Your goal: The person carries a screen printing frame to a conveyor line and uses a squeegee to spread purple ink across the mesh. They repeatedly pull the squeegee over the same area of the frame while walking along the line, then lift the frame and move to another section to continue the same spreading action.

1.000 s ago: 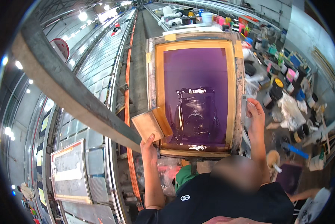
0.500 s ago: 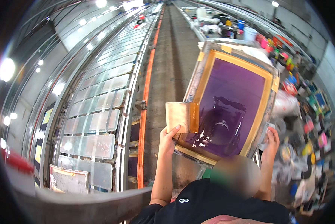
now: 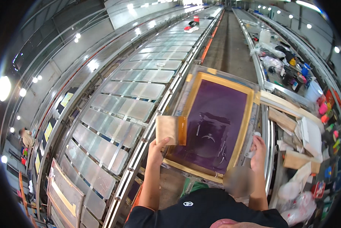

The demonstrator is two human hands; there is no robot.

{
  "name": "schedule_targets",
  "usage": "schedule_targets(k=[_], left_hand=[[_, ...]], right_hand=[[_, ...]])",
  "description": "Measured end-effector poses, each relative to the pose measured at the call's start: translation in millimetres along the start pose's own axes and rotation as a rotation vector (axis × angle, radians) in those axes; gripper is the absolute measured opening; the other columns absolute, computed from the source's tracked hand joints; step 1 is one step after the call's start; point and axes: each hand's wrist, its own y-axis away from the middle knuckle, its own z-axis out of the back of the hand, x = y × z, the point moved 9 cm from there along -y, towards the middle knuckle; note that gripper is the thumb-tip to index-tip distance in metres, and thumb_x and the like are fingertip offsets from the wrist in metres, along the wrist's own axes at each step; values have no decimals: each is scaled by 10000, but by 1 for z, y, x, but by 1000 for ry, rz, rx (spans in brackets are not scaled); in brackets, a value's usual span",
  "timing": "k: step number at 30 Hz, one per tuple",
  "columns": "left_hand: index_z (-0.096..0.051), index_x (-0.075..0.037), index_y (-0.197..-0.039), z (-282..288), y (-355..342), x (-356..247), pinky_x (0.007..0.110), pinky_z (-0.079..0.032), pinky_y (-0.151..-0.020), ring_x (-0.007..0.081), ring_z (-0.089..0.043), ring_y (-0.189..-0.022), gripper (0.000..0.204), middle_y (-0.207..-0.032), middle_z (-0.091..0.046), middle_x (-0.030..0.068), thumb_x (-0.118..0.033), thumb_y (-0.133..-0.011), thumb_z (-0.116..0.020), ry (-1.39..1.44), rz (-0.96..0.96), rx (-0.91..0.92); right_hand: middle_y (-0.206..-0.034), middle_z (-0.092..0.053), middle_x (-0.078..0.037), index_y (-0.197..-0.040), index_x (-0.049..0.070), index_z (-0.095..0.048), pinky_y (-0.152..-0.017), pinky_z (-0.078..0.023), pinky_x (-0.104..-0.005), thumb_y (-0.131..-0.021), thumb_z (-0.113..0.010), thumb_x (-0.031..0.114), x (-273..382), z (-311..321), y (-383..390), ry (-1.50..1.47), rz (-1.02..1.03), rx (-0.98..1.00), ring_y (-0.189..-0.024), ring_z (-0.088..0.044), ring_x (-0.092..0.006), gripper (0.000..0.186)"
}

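Observation:
My left hand is closed on a squeegee with a pale wooden body and amber blade, held over the lower left edge of a screen frame with a taped border. The frame's purple mesh has dark glossy ink and a pale arched design near its middle. My right hand is closed on the frame's right side, with some pale material at the fingers. Whether my left fingers also grip the frame is hidden.
Long rows of printing pallets run along the left, with another screen at lower left. A distant person stands far left. An aisle leads away. Wooden boards, plastic bags and containers clutter the right.
The view has swung, bringing more of the left pallets and the boards on the right into sight. The frame, both hands still on it with the squeegee, is tilted clockwise compared with a second ago.

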Motion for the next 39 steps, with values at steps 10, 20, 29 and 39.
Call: schedule_targets(k=[10, 20, 29, 39], left_hand=[[-691, 68, -1154, -40, -269, -38, 316, -524, -866, 182, -702, -928, 383, -1039, -743, 119, -145, -856, -803, -6, -42, -136], [-699, 40, -1113, -203, -569, -67, 308, -539, -732, 166, -701, -822, 344, -970, -738, 100, -159, -851, -798, -145, 96, 112], [-697, 31, -1082, -371, -813, -69, 291, -539, -736, 162, -685, -795, 353, -919, -727, 88, -205, -842, -804, -175, 109, 118], [-649, 71, -1177, -406, -1032, -27, 347, -573, -758, 217, -713, -845, 373, -1023, -727, 135, -175, -909, -729, -23, 91, -84]], right_hand=[[-753, -498, 68, -1064, 46, -665, -585, -345, -224, -978, -663, 152, 4, -190, -279, 83, -53, 152, -611, -415, -35, 136], [-785, -471, 65, -1228, 2, -638, -635, -341, -244, -984, -547, 74, 30, -215, -483, -127, 4, -36, -668, -405, -50, 271], [-773, -466, 75, -1145, 26, -633, -624, -326, -226, -963, -615, 90, 55, -241, -758, -226, 93, -139, -673, -400, -43, 193], [-767, -476, 61, -1092, 35, -640, -615, -296, -236, -946, -632, 92, 35, -351, -1053, -180, -88, 31, -635, -385, -53, 157]])
